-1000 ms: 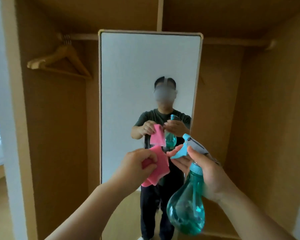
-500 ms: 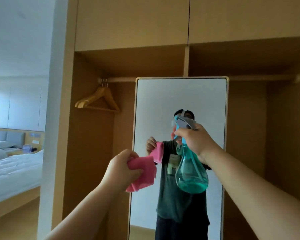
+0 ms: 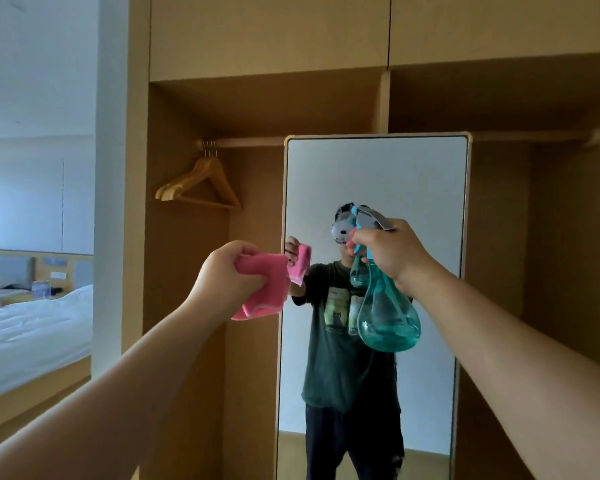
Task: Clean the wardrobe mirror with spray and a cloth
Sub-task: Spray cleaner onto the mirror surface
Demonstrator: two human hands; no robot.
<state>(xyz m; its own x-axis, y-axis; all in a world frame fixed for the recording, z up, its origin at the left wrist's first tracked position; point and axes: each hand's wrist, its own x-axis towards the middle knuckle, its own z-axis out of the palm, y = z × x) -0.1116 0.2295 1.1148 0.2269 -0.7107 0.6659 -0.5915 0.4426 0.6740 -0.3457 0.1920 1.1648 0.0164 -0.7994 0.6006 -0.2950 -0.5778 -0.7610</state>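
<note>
- My right hand (image 3: 390, 254), just right of the frame's centre, is clamped round the neck of the teal see-through plastic spray bottle (image 3: 388, 320). My fingers (image 3: 354, 244) are curled over its light-blue trigger, and the nozzle faces the glass.
- My left hand (image 3: 227, 277), left of centre, is closed tight on the pink folded microfibre cloth (image 3: 269, 289). The cloth is bunched between thumb and fingers, with a loose corner hanging below.
- I hold the cloth in the air at the mirror's left edge in the picture. I judge it is not on the glass.
- The tall wood-framed wardrobe mirror (image 3: 378, 174) stands upright in the centre and lower centre of the frame, inside the tan wooden wardrobe (image 3: 551, 237).
- Done so far: both tools are in my hands and raised in front of the mirror, with the bottle aimed at it.
- I see no droplets, mist or wipe streaks on the glass, though a fine wetting would be hard to make out here. So I judge the cleaning itself has hardly begun.
- Left to do: spray the pane, then wipe it from top to bottom with the cloth. The bulb of the bottle looks to hold liquid.
- Off the job: wooden hangers (image 3: 201, 185) hang on the rail (image 3: 253, 142) to the upper left of the mirror. A bed with white bedding (image 3: 32, 327) lies at the frame's left edge.
</note>
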